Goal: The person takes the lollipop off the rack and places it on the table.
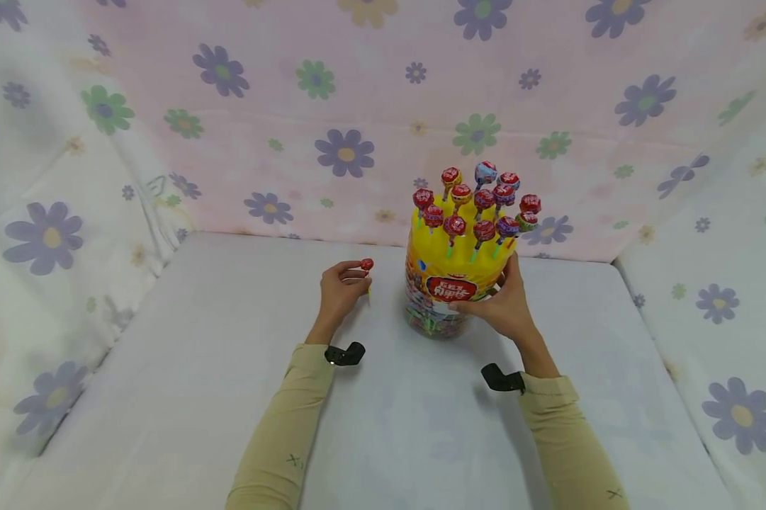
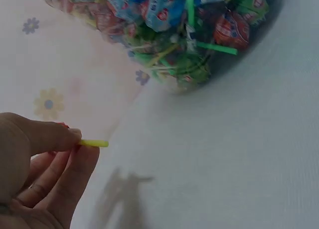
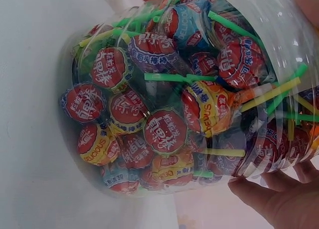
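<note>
The red lollipop was pinched by its yellow stick between the left hand's thumb and fingertips, closed narrow. Its long axis was held roughly upright, head above the thumb, stick end pointed down below it. Right of those fingers, the lollipop jar was gripped by the right hand, thumb laid across its front, fingers spread around its side.

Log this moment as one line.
left hand: pinches red yellow-stick lollipop; right hand: grips clear plastic cylindrical jar; yellow top: holds round wrapped lollipops
</note>
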A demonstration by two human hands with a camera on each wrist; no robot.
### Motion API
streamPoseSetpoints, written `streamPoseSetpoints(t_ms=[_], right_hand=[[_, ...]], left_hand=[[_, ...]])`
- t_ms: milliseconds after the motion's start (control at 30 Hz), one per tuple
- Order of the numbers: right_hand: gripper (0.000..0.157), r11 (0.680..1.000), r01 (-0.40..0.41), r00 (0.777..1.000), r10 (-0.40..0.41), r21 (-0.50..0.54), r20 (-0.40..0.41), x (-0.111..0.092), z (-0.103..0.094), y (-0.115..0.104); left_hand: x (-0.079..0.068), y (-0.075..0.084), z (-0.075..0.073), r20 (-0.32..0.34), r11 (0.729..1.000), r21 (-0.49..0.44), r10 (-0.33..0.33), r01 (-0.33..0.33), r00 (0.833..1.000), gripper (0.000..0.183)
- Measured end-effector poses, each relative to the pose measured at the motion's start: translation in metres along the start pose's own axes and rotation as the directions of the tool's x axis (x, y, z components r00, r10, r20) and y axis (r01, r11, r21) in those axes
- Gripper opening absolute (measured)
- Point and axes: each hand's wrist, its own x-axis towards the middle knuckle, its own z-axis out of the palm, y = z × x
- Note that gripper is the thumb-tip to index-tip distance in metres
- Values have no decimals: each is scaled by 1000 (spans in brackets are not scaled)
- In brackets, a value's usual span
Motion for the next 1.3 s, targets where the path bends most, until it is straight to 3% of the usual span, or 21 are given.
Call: streamPoseSetpoints(t_ms=[133, 300, 500, 600, 733, 1033, 1300], right_hand=[[102, 1000, -1, 1000, 1, -2, 5, -1, 3, 0], [101, 1000, -2, 1000, 2, -7, 2, -2, 3, 1], [99, 1000, -12, 1000, 12, -15, -3, -2, 3, 1], [98, 1000, -11, 1000, 11, -15, -5, -2, 3, 1], [97, 1000, -16, 1000, 16, -7, 2, -1, 4, 2], [95, 1000, -16, 1000, 16, -1, 4, -2, 5, 3], [94, 1000, -16, 1000, 16, -6, -3, -2, 1, 3]], left_hand=[[1, -7, 0, -45, 996, 91, -12, 16, 999, 39], [4, -15, 1, -62, 982, 190, 31, -19, 998, 37], [5, -20, 6, -88, 923, 370, 148, -106, 985, 33], [5, -19, 7, -95, 898, 417, 192, -136, 977, 32], [4, -18, 7, -94, 888, 440, 191, -131, 977, 33], [-1, -13, 2, -41, 888, 453, 105, -75, 994, 39], [-3, 7, -1, 11, 883, 449, 146, -136, 989, 34]])
